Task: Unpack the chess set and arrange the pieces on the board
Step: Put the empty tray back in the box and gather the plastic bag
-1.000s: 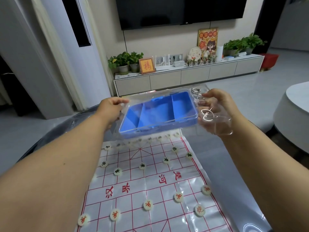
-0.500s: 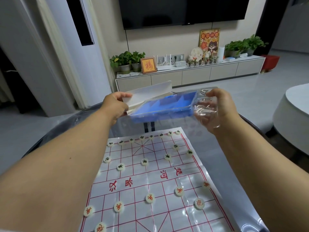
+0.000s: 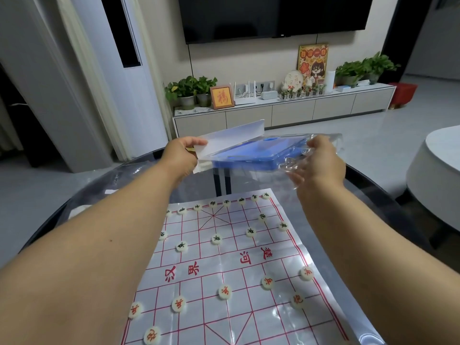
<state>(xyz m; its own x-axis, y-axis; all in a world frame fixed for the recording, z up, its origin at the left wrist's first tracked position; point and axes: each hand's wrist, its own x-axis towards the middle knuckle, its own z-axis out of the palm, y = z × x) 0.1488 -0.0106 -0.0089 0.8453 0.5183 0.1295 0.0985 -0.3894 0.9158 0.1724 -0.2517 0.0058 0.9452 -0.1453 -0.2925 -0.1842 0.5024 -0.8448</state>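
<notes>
A plastic sheet chess board point(image 3: 236, 265) with a red grid lies flat on the table. Several white round pieces point(image 3: 216, 239) stand on its far rows with dark characters, and several more point(image 3: 267, 282) sit on the near half with red characters. Above the board's far edge I hold an empty blue tray box point(image 3: 251, 160), nearly level, with a white card flap point(image 3: 231, 138) on top. My left hand point(image 3: 181, 155) grips its left end at the flap. My right hand point(image 3: 321, 163) holds its right end through crinkled clear plastic wrap point(image 3: 331, 143).
The board rests on a dark round glass table point(image 3: 368, 195). A white round table point(image 3: 435, 175) stands to the right. Across the grey floor is a low TV cabinet point(image 3: 286, 113) with potted plants and framed pictures, under a wall-mounted television.
The blue tray box has tipped from facing me to nearly level and moved away past the board's far edge. The white flap has come into sight. Both hands stayed on its ends.
</notes>
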